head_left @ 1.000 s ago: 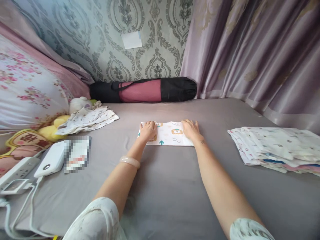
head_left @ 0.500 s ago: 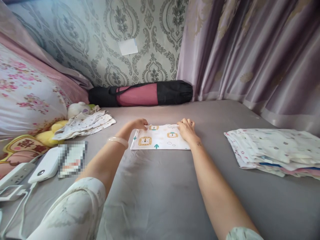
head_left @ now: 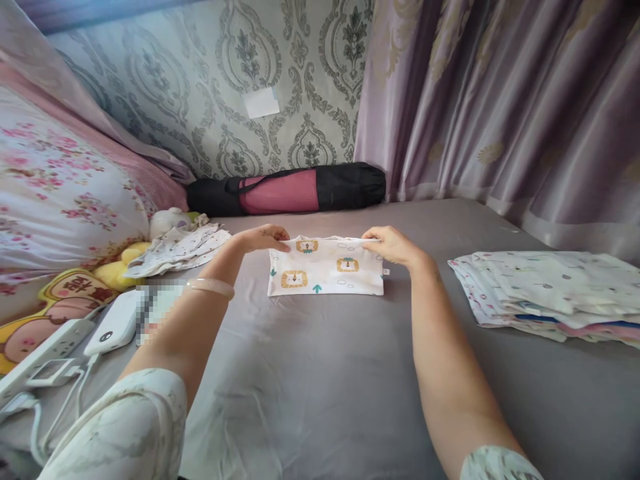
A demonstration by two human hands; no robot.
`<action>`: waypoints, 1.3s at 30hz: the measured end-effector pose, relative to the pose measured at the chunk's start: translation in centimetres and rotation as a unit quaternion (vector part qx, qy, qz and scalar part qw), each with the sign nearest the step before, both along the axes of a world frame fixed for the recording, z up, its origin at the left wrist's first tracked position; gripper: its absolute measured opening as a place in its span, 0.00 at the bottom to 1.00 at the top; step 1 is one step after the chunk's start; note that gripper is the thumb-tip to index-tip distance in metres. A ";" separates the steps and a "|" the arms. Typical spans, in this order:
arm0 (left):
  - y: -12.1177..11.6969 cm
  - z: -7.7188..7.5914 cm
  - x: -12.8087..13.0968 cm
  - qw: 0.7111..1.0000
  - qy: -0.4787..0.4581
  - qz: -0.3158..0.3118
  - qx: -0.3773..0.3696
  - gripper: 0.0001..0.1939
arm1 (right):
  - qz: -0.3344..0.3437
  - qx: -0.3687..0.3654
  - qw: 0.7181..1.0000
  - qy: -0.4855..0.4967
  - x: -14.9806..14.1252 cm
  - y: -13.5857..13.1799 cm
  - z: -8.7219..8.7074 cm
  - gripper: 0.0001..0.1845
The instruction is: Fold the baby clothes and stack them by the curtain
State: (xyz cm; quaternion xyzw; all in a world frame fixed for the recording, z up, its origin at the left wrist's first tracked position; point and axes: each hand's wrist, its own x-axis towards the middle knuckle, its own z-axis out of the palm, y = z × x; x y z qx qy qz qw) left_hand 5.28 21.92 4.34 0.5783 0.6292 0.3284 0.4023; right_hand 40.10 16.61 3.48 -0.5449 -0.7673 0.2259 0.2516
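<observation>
A folded white cloth (head_left: 323, 273) printed with yellow lion faces and green leaves is in front of me on the grey bed sheet (head_left: 320, 373). At its far left corner, my left hand (head_left: 267, 237) pinches the top edge between thumb and fingers. My right hand (head_left: 390, 243) grips the far right corner the same way. Between the two hands the far edge looks raised, while the near edge seems to rest on the sheet. A small tag sticks out on the cloth's right side.
A stack of folded printed cloths (head_left: 550, 293) lies to the right. Leftward are a crumpled printed cloth (head_left: 183, 247), plush toys (head_left: 75, 293), a white power bank (head_left: 115, 323) and a power strip (head_left: 63, 343) with cables. A black and pink long bag (head_left: 280, 190) lies along the wall.
My hands have shifted to the outer far corners and lifted the cloth's far edge slightly. The tag on its right side now shows. The camera view has shifted a little.
</observation>
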 end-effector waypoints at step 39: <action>-6.4 -5.9 7.3 0.897 0.363 -0.126 0.218 0.21 | -0.060 0.069 0.979 -0.180 -6.7 -0.3 -2.8 0.29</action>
